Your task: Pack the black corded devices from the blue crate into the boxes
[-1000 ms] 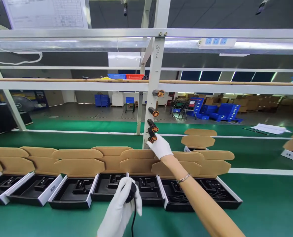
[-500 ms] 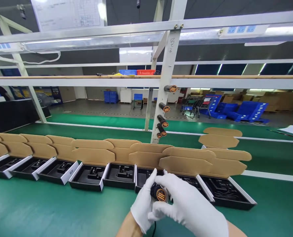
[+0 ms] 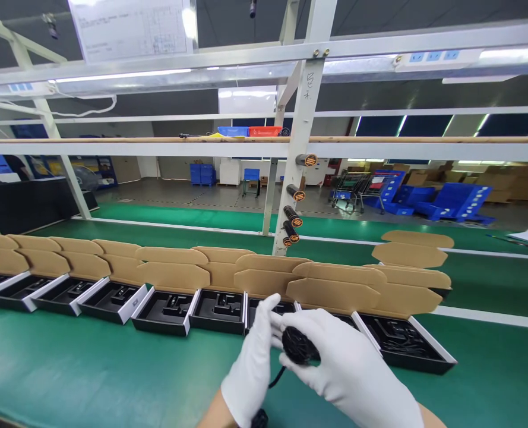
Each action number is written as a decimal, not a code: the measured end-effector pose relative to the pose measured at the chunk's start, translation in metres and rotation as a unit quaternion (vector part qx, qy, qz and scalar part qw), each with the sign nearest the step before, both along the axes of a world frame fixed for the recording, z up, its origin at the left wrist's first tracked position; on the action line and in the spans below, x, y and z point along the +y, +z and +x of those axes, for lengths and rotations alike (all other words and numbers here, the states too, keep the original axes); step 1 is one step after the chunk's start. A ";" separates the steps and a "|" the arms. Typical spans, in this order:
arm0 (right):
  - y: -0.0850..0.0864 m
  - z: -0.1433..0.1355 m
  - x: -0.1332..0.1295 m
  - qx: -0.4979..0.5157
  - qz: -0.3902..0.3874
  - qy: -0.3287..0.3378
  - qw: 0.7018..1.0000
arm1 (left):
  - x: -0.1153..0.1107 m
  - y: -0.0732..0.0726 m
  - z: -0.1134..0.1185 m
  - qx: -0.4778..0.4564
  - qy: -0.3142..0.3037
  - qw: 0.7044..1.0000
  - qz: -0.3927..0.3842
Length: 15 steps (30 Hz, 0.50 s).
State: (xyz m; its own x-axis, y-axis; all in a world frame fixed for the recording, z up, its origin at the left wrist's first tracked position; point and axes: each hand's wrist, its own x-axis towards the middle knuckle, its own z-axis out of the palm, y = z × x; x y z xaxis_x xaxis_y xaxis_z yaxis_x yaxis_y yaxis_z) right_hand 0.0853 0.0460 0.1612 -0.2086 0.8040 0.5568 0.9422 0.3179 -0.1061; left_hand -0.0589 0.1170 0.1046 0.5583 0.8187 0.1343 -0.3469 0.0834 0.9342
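Observation:
My right hand (image 3: 339,362), in a white glove, is closed around a black coiled cable bundle (image 3: 297,345). A black cord runs down from the bundle toward my left wrist. Beside it my left hand (image 3: 257,351), also gloved, is held upright with its fingers stretched out, palm toward the bundle. Below the left wrist a second black object (image 3: 260,418) shows in part. Just behind the hands stands an open box (image 3: 253,309) with a black tray, partly hidden by them. Another open box (image 3: 219,309) is to its left.
A row of open boxes with brown lids (image 3: 174,276) crosses the green table (image 3: 89,368). Behind them rises a white post (image 3: 300,119) carrying several black cylinders with orange marks (image 3: 296,192). A box with cables (image 3: 406,345) sits at the right.
The orange-marked end between my hands is no longer seen; the coiled cable now faces me. My left hand has opened and drawn slightly left, off the bundle. The view has shifted a little.

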 end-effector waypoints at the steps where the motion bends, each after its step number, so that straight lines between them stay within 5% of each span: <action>1: 0.002 0.001 -0.002 0.008 0.013 0.008 1.000 | 0.011 -0.004 -0.001 0.017 -0.011 1.000 -0.003; 4: 0.005 0.004 -0.008 0.022 0.047 0.007 0.999 | 0.043 -0.028 -0.001 0.073 -0.046 0.992 -0.087; 7: 0.004 0.005 -0.011 0.045 0.056 0.013 0.997 | 0.052 -0.064 0.004 0.106 -0.094 0.978 -0.153; 12: 0.000 0.018 -0.005 0.126 0.031 0.051 0.990 | 0.009 -0.113 0.001 0.125 -0.272 0.928 -0.223; 15: -0.007 0.035 0.003 0.166 -0.001 0.058 0.984 | -0.016 -0.127 -0.015 0.146 -0.284 0.929 -0.185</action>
